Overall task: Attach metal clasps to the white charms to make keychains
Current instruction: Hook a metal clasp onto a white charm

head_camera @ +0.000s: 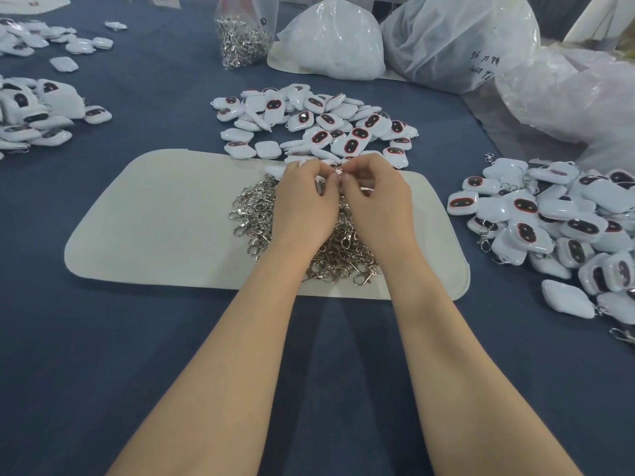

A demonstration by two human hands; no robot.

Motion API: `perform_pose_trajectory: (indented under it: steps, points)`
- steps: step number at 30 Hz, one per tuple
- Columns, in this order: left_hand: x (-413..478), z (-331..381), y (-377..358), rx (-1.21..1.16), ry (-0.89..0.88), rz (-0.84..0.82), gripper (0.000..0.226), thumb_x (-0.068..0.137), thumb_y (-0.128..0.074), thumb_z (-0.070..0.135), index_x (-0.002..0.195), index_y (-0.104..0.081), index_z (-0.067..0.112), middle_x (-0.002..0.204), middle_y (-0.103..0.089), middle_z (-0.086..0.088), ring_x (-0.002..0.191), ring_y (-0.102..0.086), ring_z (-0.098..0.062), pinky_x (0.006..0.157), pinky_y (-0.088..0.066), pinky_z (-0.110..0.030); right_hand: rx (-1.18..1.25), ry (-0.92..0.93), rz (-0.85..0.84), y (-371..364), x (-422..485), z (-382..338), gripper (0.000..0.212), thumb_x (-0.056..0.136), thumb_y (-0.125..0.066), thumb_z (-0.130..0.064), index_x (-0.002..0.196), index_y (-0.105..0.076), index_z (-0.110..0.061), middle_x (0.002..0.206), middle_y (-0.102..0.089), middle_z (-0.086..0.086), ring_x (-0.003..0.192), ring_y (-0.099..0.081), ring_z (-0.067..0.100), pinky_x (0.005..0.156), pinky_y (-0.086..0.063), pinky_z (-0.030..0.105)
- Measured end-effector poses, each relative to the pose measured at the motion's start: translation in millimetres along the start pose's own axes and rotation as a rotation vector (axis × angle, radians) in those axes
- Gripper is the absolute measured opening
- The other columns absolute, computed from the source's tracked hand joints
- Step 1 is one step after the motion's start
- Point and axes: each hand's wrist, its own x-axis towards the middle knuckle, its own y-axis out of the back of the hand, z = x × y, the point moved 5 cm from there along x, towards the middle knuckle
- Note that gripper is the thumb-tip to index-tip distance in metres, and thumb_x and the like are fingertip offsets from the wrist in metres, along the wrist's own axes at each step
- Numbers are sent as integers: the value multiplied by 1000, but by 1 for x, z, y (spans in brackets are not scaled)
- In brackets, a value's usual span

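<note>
Work goes on just above the far edge of the pale mat [154,228], where my two hands meet fingertip to fingertip. My left grip [305,197] is curled around one white charm [320,187], of which only a bit of white shows between the fingers; I hold it this way so that its loop points toward the other hand. My right grip [376,197] is pinched tight on something small, I judge a clasp, but my fingers hide nearly all of it. Between the fingertips shows a small pale piece [338,172], probably the place where the ring must pass through the loop. I cannot tell if the ring is already through. Under my wrists lies the heap of metal clasps [254,214], placed on the mat so that they do not scatter and one is always near. Just behind the mat is the pile of bare charms [319,121], close enough to reach without moving my arms much. On my right, apart from it, is the pile of finished keychains [549,214], several with clasps visible, so done and not done pieces do not mix. Farther away on the blue counter [154,84] stand a clear bag of spare clasps [242,39] and big plastic bags [336,42], and more charm piles [34,111] lie on my left. The next move needs a fine push, because the parts are small and slip easily.
</note>
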Motion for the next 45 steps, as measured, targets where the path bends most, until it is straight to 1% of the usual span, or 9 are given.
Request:
perform_pose_trajectory:
  steps: [7,12,22,25,30,34,37,40,45]
  points:
    - [-1,3,-1,47,-72,24,18,96,-51,26,93,-66,16,94,-49,1,63,-43,0,61,-25,-17,-28,32,35,1,0,-1,16,89,-56,-5,87,-56,-21,79,-57,-17,73,-53,-7,68,-42,6]
    - [-4,5,2,38,-94,66,13,94,-55,25,96,-66,18,94,-45,4,58,-45,7,61,-28,-16,-36,31,36,1,0,0,20,87,-56,-3,85,-55,-23,77,-57,-16,70,-51,-11,67,-42,6]
    - [-3,5,-2,61,-97,15,4,93,-54,20,90,-58,20,96,-46,4,63,-44,1,61,-28,-16,-69,31,34,1,-1,2,17,88,-54,-4,86,-51,-20,76,-56,-15,68,-51,-6,66,-43,11]
    - [-2,3,-2,46,-67,-18,4,91,-56,20,89,-57,22,97,-52,1,67,-46,-5,63,-30,-18,-85,35,40,2,-1,2,16,88,-54,-4,85,-50,-19,76,-55,-14,68,-51,-5,66,-41,9]
    - [0,-2,-3,22,-5,-48,8,91,-56,22,92,-63,18,93,-63,-8,72,-51,-16,68,-38,-26,-99,38,22,0,-1,3,16,88,-53,-4,86,-50,-19,79,-57,-10,69,-51,-5,65,-40,6]
    - [-1,-1,-2,25,-3,-34,8,92,-56,23,91,-63,18,93,-64,-6,68,-50,-12,65,-35,-24,-69,33,41,0,-1,2,16,87,-54,-2,87,-51,-18,81,-57,-9,71,-52,-3,67,-40,6]
    - [-1,0,-1,23,-14,-32,8,92,-57,22,89,-64,19,87,-65,-4,61,-48,-6,58,-34,-23,-59,24,49,0,-1,3,16,87,-54,-1,87,-52,-18,79,-56,-12,70,-51,-8,67,-40,6]
    - [-1,2,-1,27,-29,-34,7,91,-58,22,86,-62,21,81,-64,-2,59,-48,-3,51,-34,-17,-38,14,56,1,0,3,16,87,-54,-1,87,-53,-17,77,-55,-14,70,-51,-11,67,-40,6]
    - [-2,1,-2,16,-20,-41,8,91,-58,22,84,-61,21,76,-63,-1,56,-48,-3,53,-36,-10,-15,10,73,2,-1,2,14,87,-55,-1,88,-54,-15,76,-55,-15,69,-50,-12,67,-41,6]
